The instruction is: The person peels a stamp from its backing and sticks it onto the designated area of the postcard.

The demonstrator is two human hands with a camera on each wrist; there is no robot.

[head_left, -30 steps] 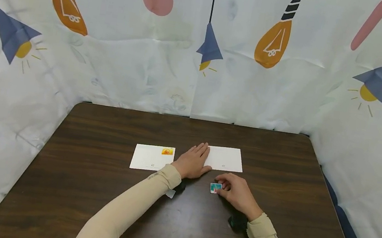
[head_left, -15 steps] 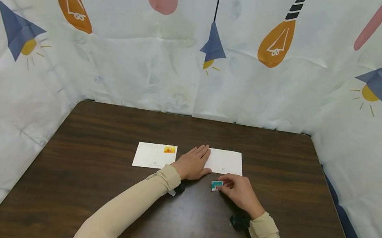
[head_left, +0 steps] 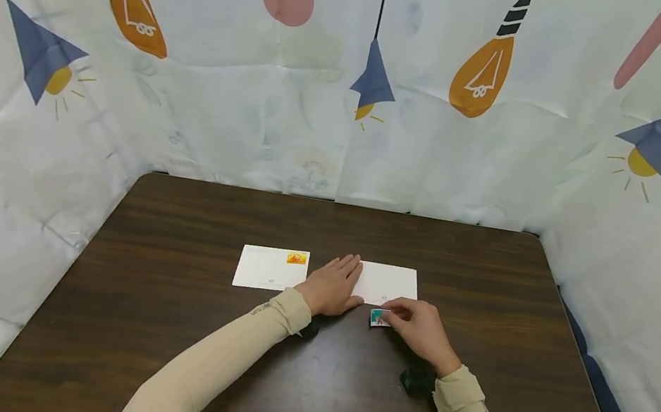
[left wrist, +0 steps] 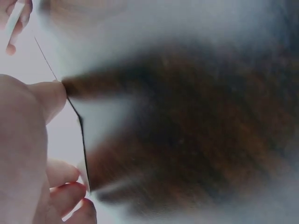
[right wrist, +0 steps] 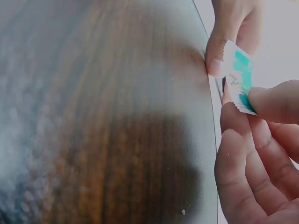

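Note:
My left hand (head_left: 330, 286) lies flat, fingers straight, across the left end of a blank white envelope (head_left: 386, 284). In the left wrist view its thumb (left wrist: 49, 98) rests at the envelope's near edge. Between thumb and fingers my right hand (head_left: 418, 327) pinches a small postage stamp (head_left: 378, 318) just short of that edge. The right wrist view shows the stamp (right wrist: 239, 77) tilted, its printed side turquoise with a white toothed border. Left of my left hand is a second white envelope (head_left: 260, 268), bearing a yellow-orange stamp (head_left: 297, 259) in its upper right corner.
Everything rests on a dark brown wooden table (head_left: 159, 323). A white cloth (head_left: 240, 121) printed with lamps and bulbs hangs behind the table and along both sides. A dark device (head_left: 416, 382) sits under my right wrist.
The right hand has brought the pinched stamp slightly closer to the blank envelope's near edge and tilted it. My left hand stays on that envelope. The head view has shifted slightly.

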